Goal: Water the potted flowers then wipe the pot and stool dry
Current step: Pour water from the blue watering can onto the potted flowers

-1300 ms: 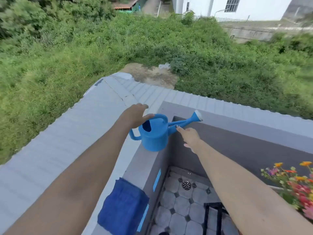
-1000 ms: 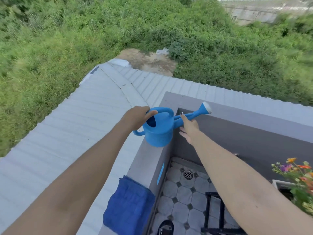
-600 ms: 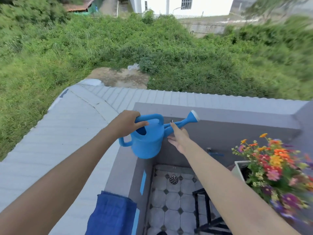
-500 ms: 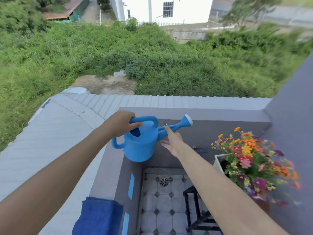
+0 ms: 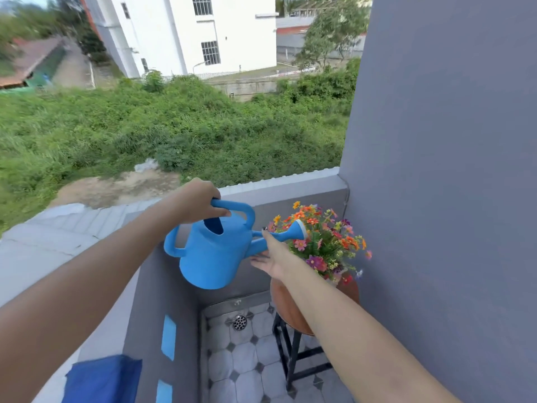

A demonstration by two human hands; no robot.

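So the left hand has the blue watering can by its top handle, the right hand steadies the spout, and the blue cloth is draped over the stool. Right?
Not quite. The blue cloth lies on the ledge at lower left, not on the stool; the head view shows it. The rest holds: the left hand grips the blue watering can by its top handle, and the right hand steadies the spout.

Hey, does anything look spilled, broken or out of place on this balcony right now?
Nothing stands out. The watering can is held level, the flowers sit upright on the stool, and the blue cloth lies on the ledge.
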